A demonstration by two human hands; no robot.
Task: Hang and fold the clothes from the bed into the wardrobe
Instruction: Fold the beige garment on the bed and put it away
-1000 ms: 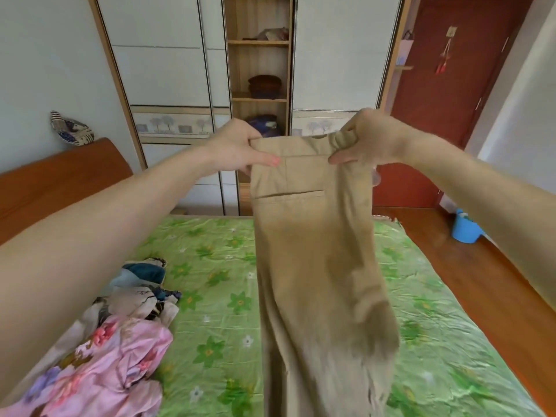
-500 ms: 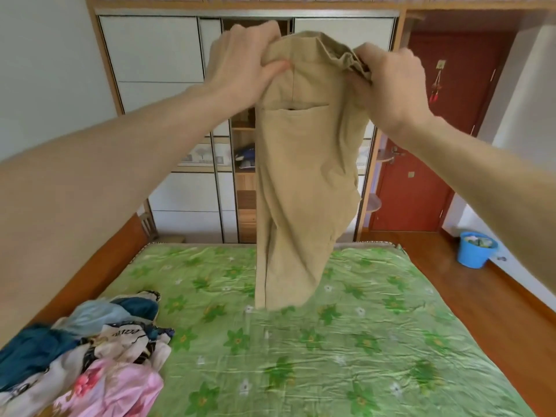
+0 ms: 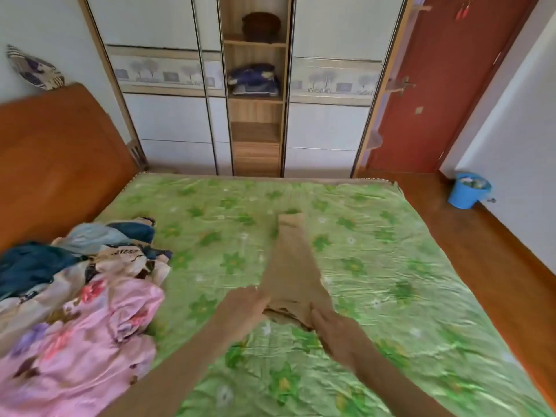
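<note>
Tan trousers [image 3: 290, 263] lie stretched lengthwise on the green flowered bed [image 3: 391, 266], legs pointing toward the wardrobe [image 3: 255, 85]. My left hand [image 3: 240, 311] grips the left side of the waistband and my right hand [image 3: 334, 329] holds the right side, both low over the sheet. A heap of clothes [image 3: 78, 296] with pink, blue and patterned pieces sits at the bed's left. The frame is blurred, so finger detail is unclear.
The wardrobe has white sliding doors and an open wooden shelf column with folded dark blue clothes [image 3: 254, 79]. An orange headboard [image 3: 54, 152] stands left. A red door [image 3: 445, 85] and a blue bucket [image 3: 467, 191] are on the right, beside wooden floor.
The trousers were held up high in front of the wardrobe; both hands have swung them down and they now lie along the bed. The view has tilted downward.
</note>
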